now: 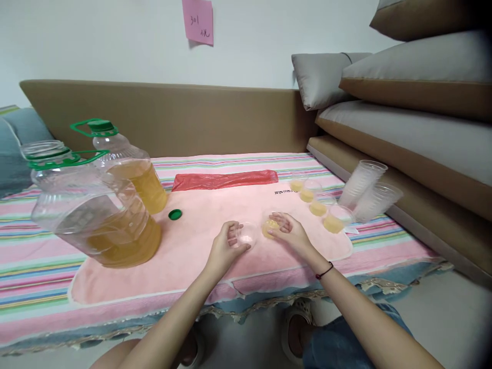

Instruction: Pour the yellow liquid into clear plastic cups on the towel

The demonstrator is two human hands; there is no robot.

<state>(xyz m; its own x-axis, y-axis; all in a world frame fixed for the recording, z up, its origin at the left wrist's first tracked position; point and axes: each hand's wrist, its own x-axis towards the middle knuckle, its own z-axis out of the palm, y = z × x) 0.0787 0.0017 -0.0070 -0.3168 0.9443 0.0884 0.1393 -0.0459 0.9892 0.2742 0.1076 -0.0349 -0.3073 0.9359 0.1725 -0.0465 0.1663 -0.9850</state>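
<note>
My left hand (226, 246) curls around a clear plastic cup (248, 234) with no liquid visible in it. Close beside it, my right hand (290, 233) has its fingers around another clear cup (270, 228), which holds some yellow liquid. Both cups stand upright on a pink towel (184, 261). To the right of my right hand, several more cups with a little yellow liquid, such as the nearest cup (334, 220), form a slanting row.
At left stand an uncapped jug (126, 243) of yellow liquid and a capped jug (148, 184) behind it. A green cap (175, 214) lies on the towel. Red plastic (226, 179) stretches along the back. Two cup stacks (363, 179) lean near piled cushions (415, 128) at right.
</note>
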